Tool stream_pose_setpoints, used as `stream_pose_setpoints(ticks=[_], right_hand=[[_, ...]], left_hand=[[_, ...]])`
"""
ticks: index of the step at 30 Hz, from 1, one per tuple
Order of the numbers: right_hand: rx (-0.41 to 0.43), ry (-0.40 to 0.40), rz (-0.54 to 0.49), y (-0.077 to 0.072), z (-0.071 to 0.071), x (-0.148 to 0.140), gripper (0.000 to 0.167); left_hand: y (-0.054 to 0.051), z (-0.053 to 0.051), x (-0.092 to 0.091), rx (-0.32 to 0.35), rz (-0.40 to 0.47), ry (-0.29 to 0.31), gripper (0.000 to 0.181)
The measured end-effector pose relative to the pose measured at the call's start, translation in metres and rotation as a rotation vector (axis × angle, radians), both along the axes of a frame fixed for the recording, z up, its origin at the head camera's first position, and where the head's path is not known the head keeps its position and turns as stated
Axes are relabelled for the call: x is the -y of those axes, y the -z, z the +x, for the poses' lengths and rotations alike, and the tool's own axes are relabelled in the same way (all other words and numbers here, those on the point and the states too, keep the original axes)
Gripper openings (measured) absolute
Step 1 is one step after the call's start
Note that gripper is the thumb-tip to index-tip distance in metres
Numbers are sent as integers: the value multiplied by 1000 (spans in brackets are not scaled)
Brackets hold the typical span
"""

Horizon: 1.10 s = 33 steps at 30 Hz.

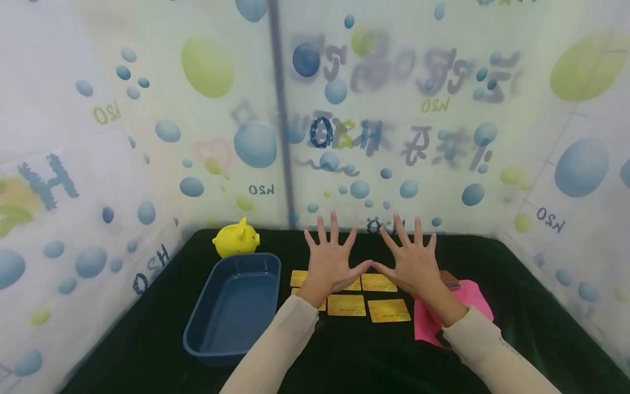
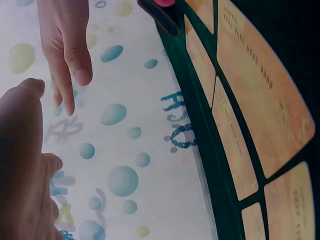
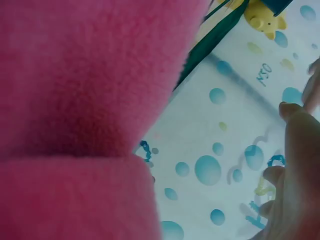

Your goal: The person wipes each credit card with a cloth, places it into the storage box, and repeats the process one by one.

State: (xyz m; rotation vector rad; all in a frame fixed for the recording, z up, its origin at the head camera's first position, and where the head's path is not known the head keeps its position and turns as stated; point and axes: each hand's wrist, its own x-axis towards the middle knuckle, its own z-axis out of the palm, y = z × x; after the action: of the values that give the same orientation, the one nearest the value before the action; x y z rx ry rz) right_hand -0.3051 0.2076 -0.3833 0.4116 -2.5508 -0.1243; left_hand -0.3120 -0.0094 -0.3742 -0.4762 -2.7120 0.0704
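Hovering near gold cards (image 1: pixel 346 305) — both hands (image 1: pixel 331 264) (image 1: pixel 415 265), splayed

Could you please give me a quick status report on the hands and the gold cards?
Left hand and right hand raised, spread, holding nothing. Gold cards lying in two rows. Left hand partly hides some in head view.

1. In the head view, the left hand (image 1: pixel 332 265) hides parts of some gold cards (image 1: pixel 346 305); we find their print too small to read there;
2. the right hand (image 1: pixel 414 262) and forearm (image 1: pixel 447 305) cover some of the pink cloth (image 1: pixel 473 298) and a brown object (image 1: pixel 447 278), perhaps a wallet;
3. both sleeves (image 1: pixel 278 342) leave the bottom edge;
4. in the right wrist view, we see the cloth blurred and cut off at left.
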Motion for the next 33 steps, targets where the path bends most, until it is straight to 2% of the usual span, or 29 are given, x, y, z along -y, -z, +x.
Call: stream_pose_setpoints(ticks=[7,14,19,24,27,33], right_hand=[[75,-6,9,-2,19,-4,85],[68,-54,1,-4,37,-14,76],[172,-74,-75,-7,49,-27,70],[284,-73,-157,-6,65,-44,62],[333,-63,-180,-5,72,-53,59],[431,-41,-237,-4,83,-71,62]], left_hand=[[0,10,-4,80,47,57,84],[-3,24,-2,117,46,103,76],[-1,29,-5,120,48,131,72],[5,33,-10,109,-33,153,69],[9,35,-12,149,-49,168,66],[16,40,-12,258,11,239,64]])
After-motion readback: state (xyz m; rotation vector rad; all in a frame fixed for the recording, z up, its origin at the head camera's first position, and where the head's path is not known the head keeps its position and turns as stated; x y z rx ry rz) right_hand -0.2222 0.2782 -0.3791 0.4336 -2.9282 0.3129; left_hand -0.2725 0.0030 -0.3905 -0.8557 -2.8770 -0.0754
